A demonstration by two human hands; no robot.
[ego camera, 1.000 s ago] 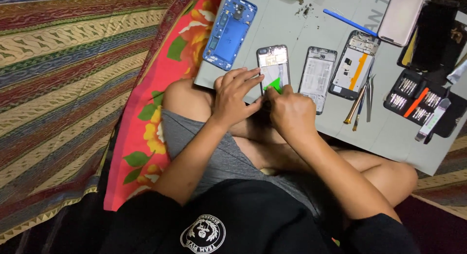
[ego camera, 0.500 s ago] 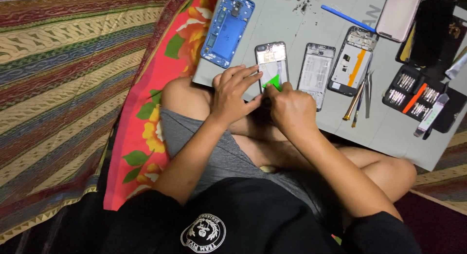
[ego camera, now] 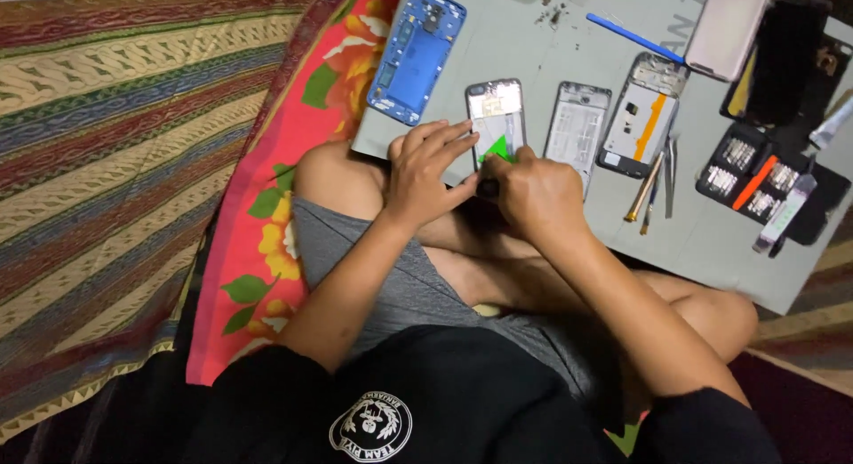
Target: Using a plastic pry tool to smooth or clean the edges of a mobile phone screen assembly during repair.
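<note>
An opened phone (ego camera: 495,117) lies on a grey work mat (ego camera: 533,55), its shiny inner side up. My left hand (ego camera: 426,172) rests on its left edge and holds it steady with the fingers. My right hand (ego camera: 536,190) pinches a green triangular pick (ego camera: 498,149) at the phone's lower part. Both hands meet over the mat's front edge, above my crossed legs.
On the mat lie a blue phone back cover (ego camera: 417,55), a white mid frame (ego camera: 577,126), a phone body with an orange strip (ego camera: 641,116), a blue pry stick (ego camera: 633,36), tweezers and a brass tool (ego camera: 654,185), and a black bit case (ego camera: 755,178). Striped cloth (ego camera: 115,144) is at the left.
The view has shifted slightly. Both hands stay on the phone, with the right hand's pick working at the same lower spot.
</note>
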